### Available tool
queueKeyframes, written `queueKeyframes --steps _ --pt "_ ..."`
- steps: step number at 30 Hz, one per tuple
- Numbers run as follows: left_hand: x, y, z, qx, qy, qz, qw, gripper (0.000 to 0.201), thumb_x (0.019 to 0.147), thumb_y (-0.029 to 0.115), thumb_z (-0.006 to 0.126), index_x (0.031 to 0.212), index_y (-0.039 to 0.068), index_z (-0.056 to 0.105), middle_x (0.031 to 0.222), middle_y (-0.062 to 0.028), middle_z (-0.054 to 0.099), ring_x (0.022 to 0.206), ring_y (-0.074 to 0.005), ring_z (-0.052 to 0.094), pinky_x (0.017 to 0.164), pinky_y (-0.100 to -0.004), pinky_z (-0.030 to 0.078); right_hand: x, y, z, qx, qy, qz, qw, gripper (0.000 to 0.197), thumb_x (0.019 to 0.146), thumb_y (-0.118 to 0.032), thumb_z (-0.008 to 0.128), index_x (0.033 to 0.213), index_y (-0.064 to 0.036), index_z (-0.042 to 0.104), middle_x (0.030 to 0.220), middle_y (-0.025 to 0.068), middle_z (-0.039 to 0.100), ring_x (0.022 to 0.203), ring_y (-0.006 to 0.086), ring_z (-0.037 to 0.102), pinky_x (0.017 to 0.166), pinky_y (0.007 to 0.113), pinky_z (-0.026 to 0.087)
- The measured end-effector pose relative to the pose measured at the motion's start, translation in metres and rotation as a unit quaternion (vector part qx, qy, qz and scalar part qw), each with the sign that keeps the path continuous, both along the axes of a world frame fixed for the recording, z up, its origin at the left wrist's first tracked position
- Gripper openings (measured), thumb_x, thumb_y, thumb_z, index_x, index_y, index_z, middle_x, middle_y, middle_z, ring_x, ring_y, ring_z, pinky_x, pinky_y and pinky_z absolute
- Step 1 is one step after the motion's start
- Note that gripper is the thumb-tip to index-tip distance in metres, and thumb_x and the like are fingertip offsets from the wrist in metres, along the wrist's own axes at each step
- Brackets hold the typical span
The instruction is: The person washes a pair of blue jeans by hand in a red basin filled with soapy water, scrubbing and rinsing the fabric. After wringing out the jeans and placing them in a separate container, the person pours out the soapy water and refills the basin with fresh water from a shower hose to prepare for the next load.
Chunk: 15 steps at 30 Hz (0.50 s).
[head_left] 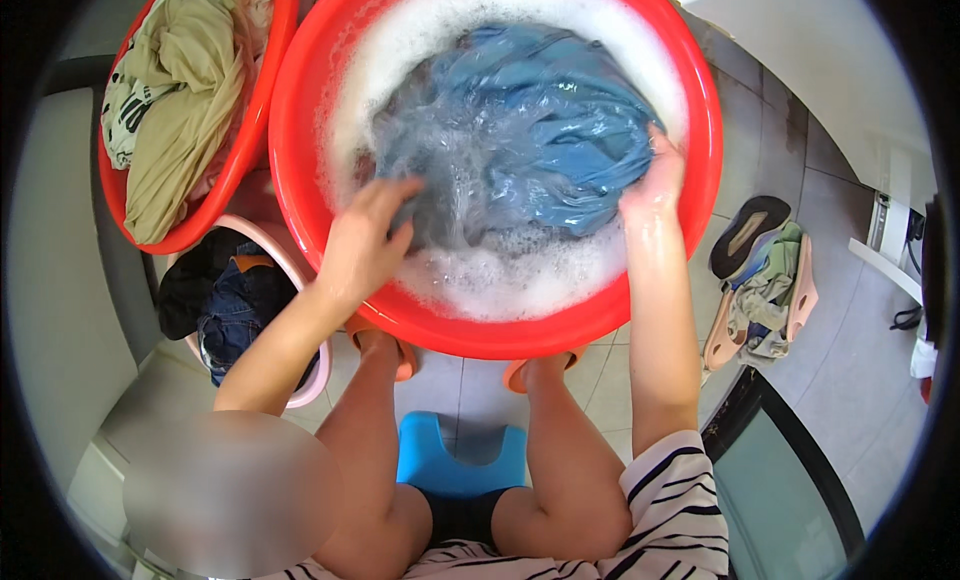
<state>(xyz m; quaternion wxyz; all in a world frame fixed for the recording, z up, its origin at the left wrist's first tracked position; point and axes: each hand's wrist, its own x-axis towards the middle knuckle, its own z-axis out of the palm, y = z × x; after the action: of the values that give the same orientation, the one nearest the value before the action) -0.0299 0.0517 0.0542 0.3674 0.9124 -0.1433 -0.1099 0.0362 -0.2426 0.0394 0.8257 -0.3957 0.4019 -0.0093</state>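
Observation:
A large red basin [300,180] holds sudsy water, with thick white foam [480,285] around its wall. In it lies a soaked blue cloth [570,110], bunched and partly under water; its exact kind does not show. My right hand [655,175] grips the cloth's right edge near the basin's right wall, with the thumb up along the fabric. Over the left side of the basin is my left hand [372,232], its fingers apart and bent, at the edge of the churned water and holding nothing that shows.
At the upper left, a second red tub [258,120] holds beige and white clothes [180,110]. Below it stands a pink basin [315,385] of dark clothes and jeans [240,310]. Slippers and crumpled socks [765,295] lie on the right. I sit on a blue stool [460,470].

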Motion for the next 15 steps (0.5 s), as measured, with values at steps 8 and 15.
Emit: queueKeyframes --steps 8,15 --pt "-0.045 -0.033 0.022 -0.108 0.190 -0.197 0.956 0.029 0.075 0.005 0.062 0.104 0.004 0.061 0.093 -0.0141 0.056 0.087 -0.0308 0.058 0.076 -0.0358 0.048 0.003 -0.006 0.000 -0.159 -0.084 0.132 0.975 0.046 0.088 -0.020 0.056 0.127 0.0027 0.044 0.123 0.0143 0.053 0.114 0.0229 0.049 0.101 0.035 0.035" --pt "0.057 -0.069 -0.014 -0.093 -0.097 0.028 0.991 0.037 0.083 0.017 0.058 0.118 0.005 0.052 0.113 -0.0178 0.054 0.103 -0.0358 0.053 0.090 -0.0409 0.043 -0.027 0.019 -0.052 -0.252 -0.034 0.122 0.960 0.073 0.083 -0.017 0.066 0.137 0.0017 0.022 0.138 0.0167 0.035 0.126 0.0246 0.035 0.106 0.035 0.026"
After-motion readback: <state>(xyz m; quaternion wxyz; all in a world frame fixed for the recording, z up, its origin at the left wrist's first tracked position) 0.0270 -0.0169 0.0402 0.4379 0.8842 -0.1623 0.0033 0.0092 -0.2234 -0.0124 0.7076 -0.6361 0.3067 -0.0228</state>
